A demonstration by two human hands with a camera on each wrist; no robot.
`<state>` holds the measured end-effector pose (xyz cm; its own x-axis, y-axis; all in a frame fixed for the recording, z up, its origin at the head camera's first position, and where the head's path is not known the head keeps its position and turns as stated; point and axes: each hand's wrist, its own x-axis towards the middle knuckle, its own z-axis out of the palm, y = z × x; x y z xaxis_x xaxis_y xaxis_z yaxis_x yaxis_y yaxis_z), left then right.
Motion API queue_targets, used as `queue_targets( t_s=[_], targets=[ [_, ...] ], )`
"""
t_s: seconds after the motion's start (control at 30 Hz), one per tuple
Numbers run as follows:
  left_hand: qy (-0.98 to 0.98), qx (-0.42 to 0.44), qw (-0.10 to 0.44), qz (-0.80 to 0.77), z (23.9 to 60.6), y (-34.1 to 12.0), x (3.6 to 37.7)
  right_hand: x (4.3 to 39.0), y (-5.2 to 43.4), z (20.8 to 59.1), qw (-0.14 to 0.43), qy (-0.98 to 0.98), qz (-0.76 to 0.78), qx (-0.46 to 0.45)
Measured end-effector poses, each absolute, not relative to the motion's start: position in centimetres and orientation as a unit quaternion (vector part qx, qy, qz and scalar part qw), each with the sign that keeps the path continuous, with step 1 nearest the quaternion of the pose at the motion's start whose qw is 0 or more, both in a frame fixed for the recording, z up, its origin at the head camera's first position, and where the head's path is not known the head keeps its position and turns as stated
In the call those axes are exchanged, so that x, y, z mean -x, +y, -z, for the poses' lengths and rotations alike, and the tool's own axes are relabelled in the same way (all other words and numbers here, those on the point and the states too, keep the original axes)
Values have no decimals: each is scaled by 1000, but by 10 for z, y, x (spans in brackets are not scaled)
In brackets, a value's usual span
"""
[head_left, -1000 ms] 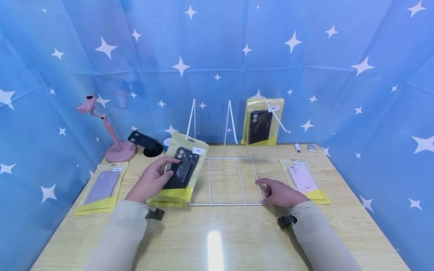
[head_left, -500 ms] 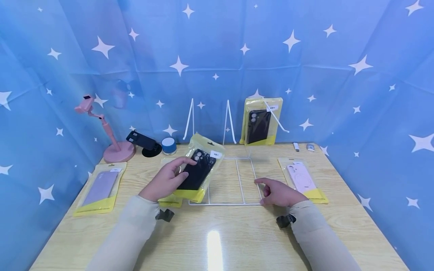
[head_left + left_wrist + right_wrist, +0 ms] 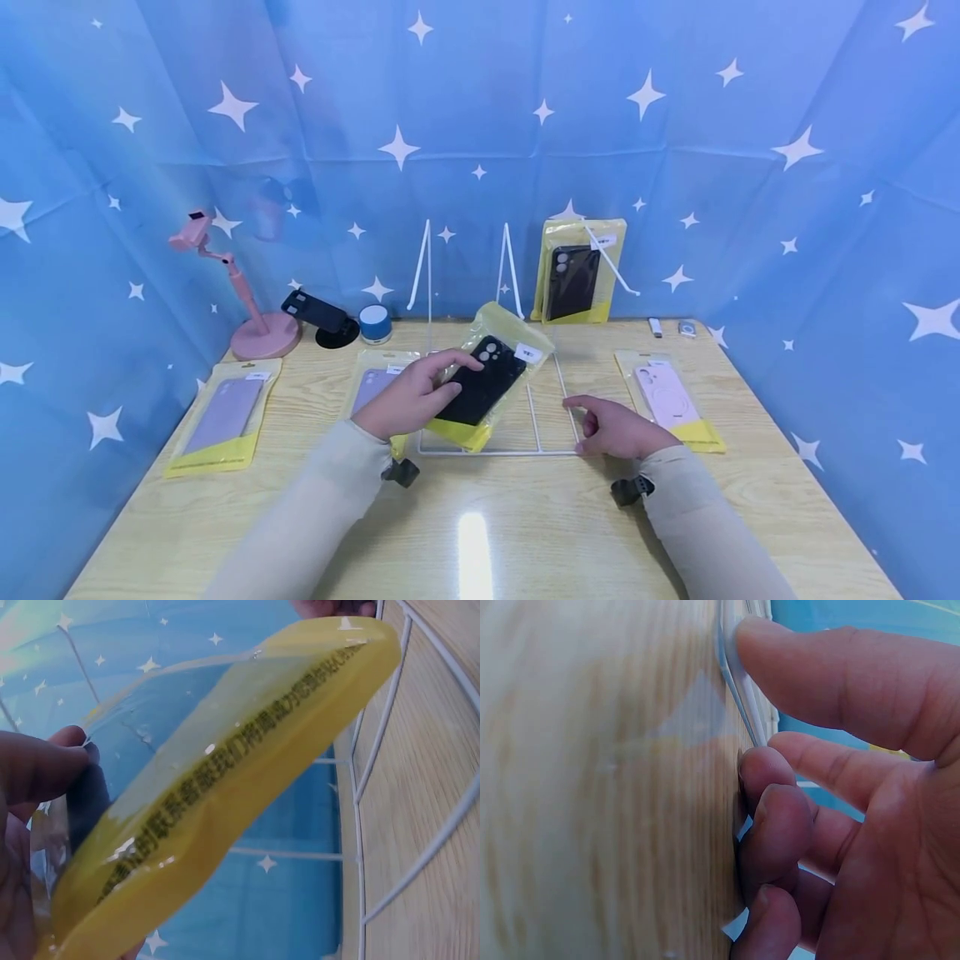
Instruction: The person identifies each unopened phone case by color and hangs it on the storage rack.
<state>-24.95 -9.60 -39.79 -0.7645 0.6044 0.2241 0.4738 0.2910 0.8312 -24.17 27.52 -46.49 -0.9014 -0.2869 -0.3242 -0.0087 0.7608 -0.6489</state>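
Note:
My left hand [image 3: 412, 393] grips a black phone case in a yellow-and-clear bag [image 3: 491, 379], thumb and fingers on its left side. The bag hangs tilted over the base of a white wire rack [image 3: 480, 453]; its yellow bottom strip with dark print fills much of the left wrist view. At the base's right side, my right hand [image 3: 618, 427] holds the wire, thumb near the front corner and index finger along the side; in the right wrist view the thumb [image 3: 810, 671] touches the wire. Another bagged black phone case [image 3: 573, 279] hangs on the rack's right hook.
Bagged purple phone cases [image 3: 225, 412] [image 3: 369, 387] lie on the left, one partly behind my left hand. A bagged pink case [image 3: 667, 396] lies at right. Behind stand a pink stand [image 3: 264, 333], a black phone holder [image 3: 318, 312] and a blue-and-white cylinder [image 3: 375, 323].
My left hand has carried the bagged black case rightward, from near the left hook to over the middle of the rack base. The right hand stays on the rack.

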Motion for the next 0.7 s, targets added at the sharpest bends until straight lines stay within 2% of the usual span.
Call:
queue_targets(
  t_s=[0.33,0.7],
  targets=[
    [786,-365,96,-489,389,-63,253,240,274,461,209,914,336,84],
    [810,-421,52,-405,370,-32,257,243,275,464,206,917,327,93]
  ],
)
